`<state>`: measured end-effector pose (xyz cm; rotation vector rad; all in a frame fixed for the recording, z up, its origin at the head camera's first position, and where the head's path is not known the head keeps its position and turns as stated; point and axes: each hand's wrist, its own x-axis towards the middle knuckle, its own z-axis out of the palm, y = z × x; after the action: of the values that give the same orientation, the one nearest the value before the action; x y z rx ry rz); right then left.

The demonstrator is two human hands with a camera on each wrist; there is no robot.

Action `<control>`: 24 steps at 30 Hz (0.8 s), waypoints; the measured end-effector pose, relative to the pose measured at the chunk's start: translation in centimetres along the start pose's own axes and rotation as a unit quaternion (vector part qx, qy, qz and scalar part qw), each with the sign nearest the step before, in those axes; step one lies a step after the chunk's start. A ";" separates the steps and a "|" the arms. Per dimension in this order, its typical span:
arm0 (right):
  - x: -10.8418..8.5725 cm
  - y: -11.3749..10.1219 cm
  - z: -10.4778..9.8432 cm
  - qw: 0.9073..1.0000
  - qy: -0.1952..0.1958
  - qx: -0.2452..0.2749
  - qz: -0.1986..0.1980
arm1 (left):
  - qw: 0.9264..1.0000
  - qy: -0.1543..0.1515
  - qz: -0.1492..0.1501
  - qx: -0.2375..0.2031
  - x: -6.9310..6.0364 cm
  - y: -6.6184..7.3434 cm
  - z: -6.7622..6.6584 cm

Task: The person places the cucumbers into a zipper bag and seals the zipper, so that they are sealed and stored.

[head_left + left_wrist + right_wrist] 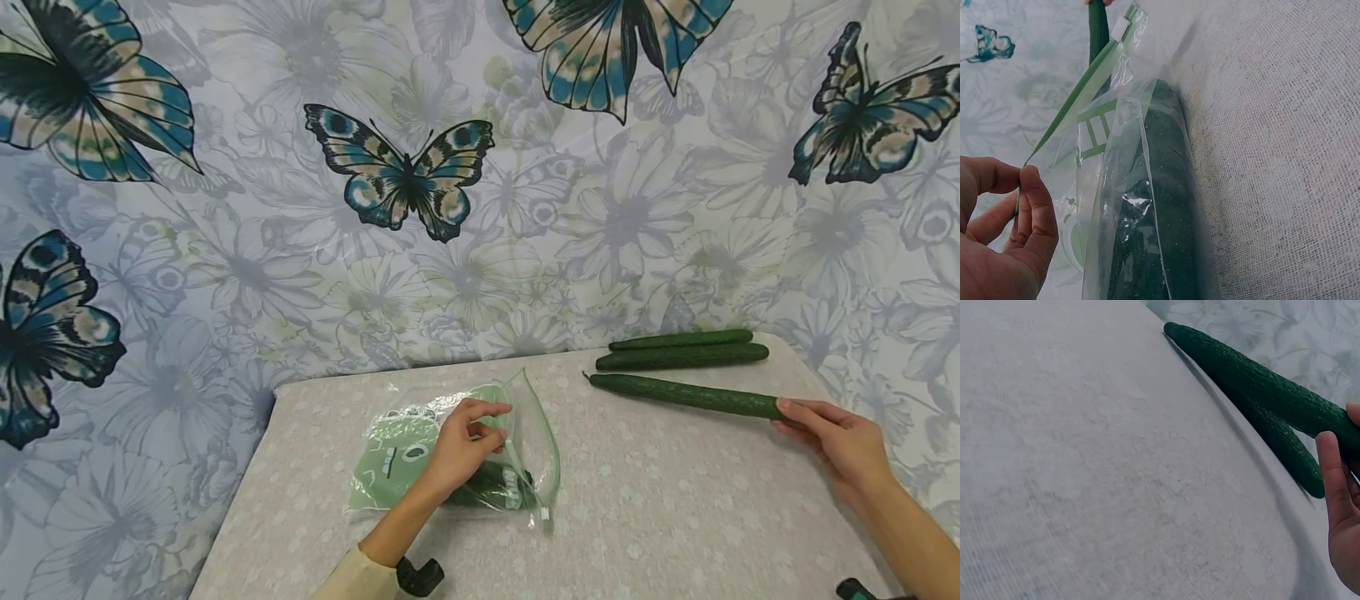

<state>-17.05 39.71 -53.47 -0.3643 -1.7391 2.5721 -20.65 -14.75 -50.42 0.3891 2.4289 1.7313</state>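
Cucumber point(686, 395) held by one end, right of the zip bag point(378, 467).
My right hand point(843, 442) grips that end; my left hand point(467, 443) pinches the bag's green edge point(1071, 103). I'd support the long body level and pinch lightly, avoiding creases.

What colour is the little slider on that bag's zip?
The slider is white, on a green zip strip; the left wrist view shows it best.
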 end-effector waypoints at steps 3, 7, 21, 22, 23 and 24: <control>-0.3 0.0 0.2 1.000 -0.013 0.010 -0.008 | 1.000 0.000 -0.001 0.001 0.0 0.0 0.1; -0.9 -0.2 0.5 0.999 -0.040 0.020 -0.018 | 1.000 0.004 -0.004 0.002 -0.1 0.1 0.2; -2.7 -0.9 1.4 0.992 -0.116 0.036 -0.028 | 1.000 0.005 0.002 0.006 -0.3 0.4 0.3; -2.7 -0.9 1.5 0.991 -0.127 0.042 -0.030 | 1.000 0.006 0.002 0.005 -0.3 0.4 0.3; -2.7 -0.8 1.7 0.989 -0.137 0.047 -0.031 | 1.000 0.008 0.003 0.003 -0.3 0.4 0.3; -2.8 -0.8 1.9 0.988 -0.145 0.049 -0.033 | 1.000 0.009 0.005 0.002 -0.3 0.4 0.3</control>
<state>-14.84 37.89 -51.57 0.0734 -1.6570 2.7620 -20.20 -14.45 -50.14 0.3875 2.4471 1.7420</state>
